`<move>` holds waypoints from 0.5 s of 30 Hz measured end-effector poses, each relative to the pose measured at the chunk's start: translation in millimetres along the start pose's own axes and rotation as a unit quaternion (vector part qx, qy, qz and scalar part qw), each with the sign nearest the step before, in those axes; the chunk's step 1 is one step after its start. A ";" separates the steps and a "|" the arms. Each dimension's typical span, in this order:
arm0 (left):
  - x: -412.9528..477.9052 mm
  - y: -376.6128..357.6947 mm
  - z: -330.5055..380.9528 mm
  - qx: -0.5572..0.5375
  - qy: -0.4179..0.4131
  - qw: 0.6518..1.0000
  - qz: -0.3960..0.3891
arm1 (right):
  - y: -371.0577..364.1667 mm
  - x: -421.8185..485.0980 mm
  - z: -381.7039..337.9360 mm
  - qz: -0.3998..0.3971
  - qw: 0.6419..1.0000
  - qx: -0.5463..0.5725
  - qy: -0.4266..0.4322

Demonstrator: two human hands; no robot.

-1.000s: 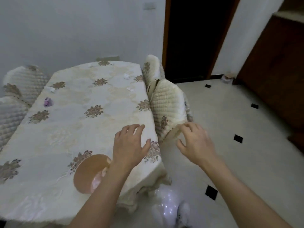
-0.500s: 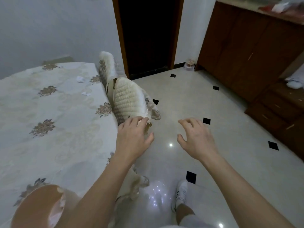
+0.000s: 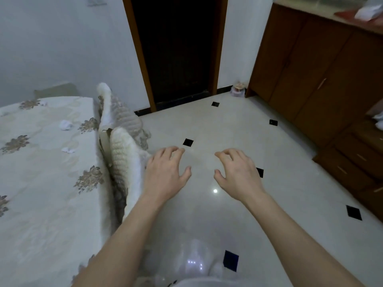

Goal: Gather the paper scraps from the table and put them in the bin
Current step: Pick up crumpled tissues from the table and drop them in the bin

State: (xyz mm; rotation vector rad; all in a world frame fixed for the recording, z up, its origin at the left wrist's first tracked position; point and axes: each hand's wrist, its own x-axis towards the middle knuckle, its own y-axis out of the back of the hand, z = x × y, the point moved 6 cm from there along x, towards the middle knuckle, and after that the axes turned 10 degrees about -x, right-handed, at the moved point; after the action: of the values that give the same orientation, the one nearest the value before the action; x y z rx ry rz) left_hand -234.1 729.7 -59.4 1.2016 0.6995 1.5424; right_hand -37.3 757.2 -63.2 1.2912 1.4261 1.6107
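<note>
i see my left hand (image 3: 165, 172) and my right hand (image 3: 238, 172) held out over the shiny floor (image 3: 207, 125). the fingers on both are spread apart and curled a little, and they hold nothing.

the paper scraps are back on the bench (image 3: 41, 183), up at about ten o'clock from my hands. one crumpled scrap (image 3: 66, 124) sits near the far edge, a smaller scrap (image 3: 68, 150) lies a bit nearer, and a tiny one (image 3: 43, 103) is by the far corner. they look very light and soft, i think. a pinch from the top with thumb and two fingers should lift each one. they could blow or slide away if i swipe too fast.

the bench wears a pale cloth with brown flowers, so white scraps are hard to spot. two padded chairs (image 3: 124, 154) stand tight against its side at nine o'clock. a dark doorway (image 3: 178, 48) is at twelve o'clock and a brown cabinet (image 3: 310, 69) at two o'clock. i cannot see a bin.
</note>
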 end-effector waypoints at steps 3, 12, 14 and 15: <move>36.2 -18.7 2.6 0.010 0.017 1.000 0.002 | -12.0 38.2 29.6 -0.009 1.000 -0.002 0.018; 119.2 -47.2 -22.7 0.026 0.069 0.997 0.014 | -51.2 136.2 61.7 -0.035 0.998 0.028 0.052; 138.1 -54.7 -33.4 0.030 0.079 0.996 0.015 | -60.5 159.4 63.3 -0.038 0.997 0.033 0.058; 148.3 -59.0 -39.6 0.032 0.085 0.996 0.014 | -65.1 171.9 63.5 -0.038 0.997 0.036 0.063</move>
State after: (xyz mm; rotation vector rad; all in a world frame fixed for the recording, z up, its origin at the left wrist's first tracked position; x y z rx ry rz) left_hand -247.9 892.9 -73.5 1.1406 0.8523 1.6714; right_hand -44.1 950.4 -85.0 1.1777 1.6048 1.6270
